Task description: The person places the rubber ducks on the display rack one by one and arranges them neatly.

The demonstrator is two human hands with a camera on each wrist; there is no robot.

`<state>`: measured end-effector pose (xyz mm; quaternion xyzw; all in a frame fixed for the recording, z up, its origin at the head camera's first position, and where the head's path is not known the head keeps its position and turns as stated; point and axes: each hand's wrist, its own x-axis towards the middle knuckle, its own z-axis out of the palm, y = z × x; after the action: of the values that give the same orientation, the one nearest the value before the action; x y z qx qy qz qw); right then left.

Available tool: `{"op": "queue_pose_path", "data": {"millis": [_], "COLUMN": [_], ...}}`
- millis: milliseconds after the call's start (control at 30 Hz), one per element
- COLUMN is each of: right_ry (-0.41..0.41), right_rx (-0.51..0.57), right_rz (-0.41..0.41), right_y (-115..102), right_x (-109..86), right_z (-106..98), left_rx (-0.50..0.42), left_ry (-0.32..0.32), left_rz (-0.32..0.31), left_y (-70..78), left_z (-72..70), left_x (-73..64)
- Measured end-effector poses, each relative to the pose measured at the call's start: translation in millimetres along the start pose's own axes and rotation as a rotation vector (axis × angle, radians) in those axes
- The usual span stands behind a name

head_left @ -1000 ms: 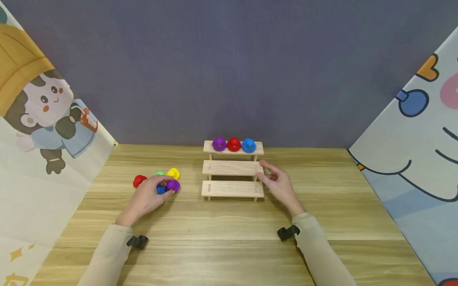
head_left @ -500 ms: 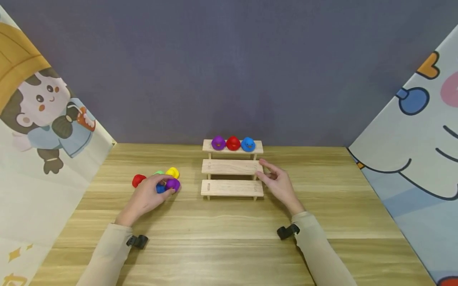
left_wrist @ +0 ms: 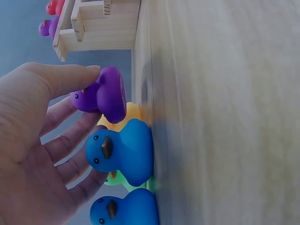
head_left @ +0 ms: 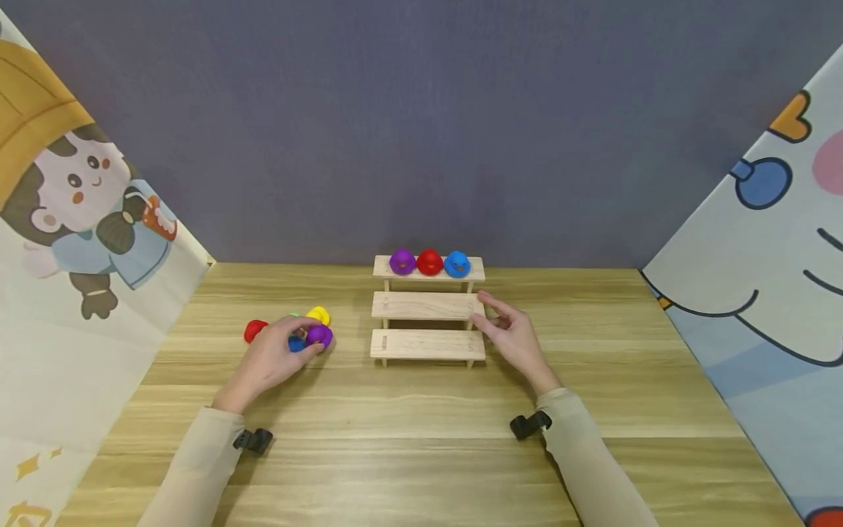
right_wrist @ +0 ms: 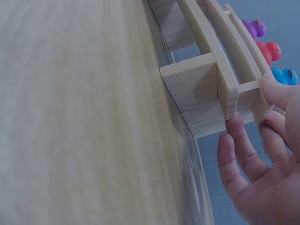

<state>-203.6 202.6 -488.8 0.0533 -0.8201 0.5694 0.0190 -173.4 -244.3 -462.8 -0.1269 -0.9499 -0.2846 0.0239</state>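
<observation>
My left hand (head_left: 271, 357) pinches a purple rubber duck (head_left: 320, 336) between thumb and fingers, left of the wooden stand. In the left wrist view this purple duck (left_wrist: 111, 96) is tipped and slightly off the tabletop, with a blue duck (left_wrist: 136, 152) beside it near my fingers. My right hand (head_left: 516, 341) grips the right end of the middle step of the three-step stand (head_left: 424, 306), thumb and index finger at its edges. On the top step sit a purple duck (head_left: 403, 262), a red duck (head_left: 430, 262) and a blue duck (head_left: 457, 264).
Around my left hand lie a red duck (head_left: 255, 331), a yellow duck (head_left: 319, 315) and a green duck (head_left: 294, 316), mostly hidden. Another blue duck (left_wrist: 124, 208) shows in the left wrist view. A grey wall (head_left: 421, 132) rises behind the table, with printed panels at both sides.
The purple duck in my left hand has risen very slightly. My right hand stays on the stand's middle step, and the head view has shifted a little.
</observation>
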Motion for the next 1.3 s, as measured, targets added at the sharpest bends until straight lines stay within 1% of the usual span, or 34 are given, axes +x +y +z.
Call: {"op": "queue_pose_path", "data": {"millis": [133,300,400,633,833,933,1067,1300], "right_ry": [-0.001,-0.002,0.000,0.011,0.008,0.011,0.015,0.005], "right_rx": [0.000,0.005,-0.003,-0.015,-0.017,-0.015,-0.016,-0.001], "right_rz": [-0.017,-0.036,-0.039,-0.034,-0.031,-0.032,-0.034,-0.048], "right_y": [-2,-4,-3,-1,-1,-1,-1,1], "right_x": [-1.0,-2.8,-3.1,-2.2,-3.1,-2.9,-2.5,-0.8], "right_z": [-1,-1,-2,0,-1,-1,-1,0], "left_rx": [-0.002,0.001,-0.005,-0.022,-0.013,-0.005,-0.015,-0.041], "left_ry": [0.005,0.024,0.033,0.018,0.047,0.049,0.057,0.096], "left_rz": [0.006,0.036,0.062,0.108,0.157,0.166,0.173,0.208], "left_y": [3.4,11.3,19.3,40.6,59.8,68.9,80.2,96.4], "left_z": [-1.3,-2.6,-2.8,-4.7,-6.5,-5.3,-3.6,0.3], "left_x": [0.8,2.5,5.3,13.6,20.4,22.7,26.7,36.4]}}
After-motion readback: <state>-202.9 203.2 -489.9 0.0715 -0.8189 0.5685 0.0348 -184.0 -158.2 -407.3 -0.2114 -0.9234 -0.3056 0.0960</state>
